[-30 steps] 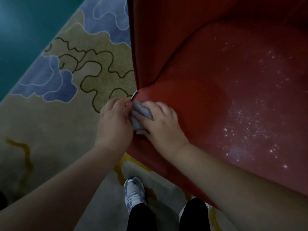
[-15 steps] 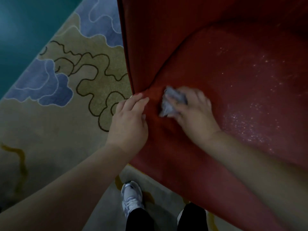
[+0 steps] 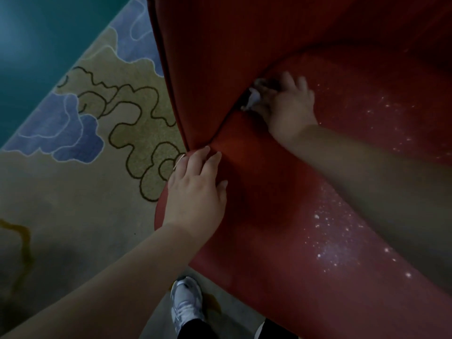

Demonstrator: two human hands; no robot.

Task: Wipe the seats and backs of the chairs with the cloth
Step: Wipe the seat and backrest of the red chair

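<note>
A red chair fills the right of the view, its seat (image 3: 281, 216) speckled with white crumbs and dust and its back (image 3: 232, 45) rising at the top. My right hand (image 3: 288, 104) grips a crumpled grey cloth (image 3: 253, 97) and pushes it into the crease where the seat meets the back. The cloth is mostly hidden under the fingers. My left hand (image 3: 195, 192) rests flat with straight fingers on the seat's front left corner.
A patterned carpet (image 3: 85, 143) in beige, blue and teal lies to the left of the chair. My white shoe (image 3: 187, 304) stands on the floor just below the seat's front edge.
My right hand has slid the cloth from the seat's left corner up and to the right along the crease. My left hand let go of the cloth and stayed on the corner.
</note>
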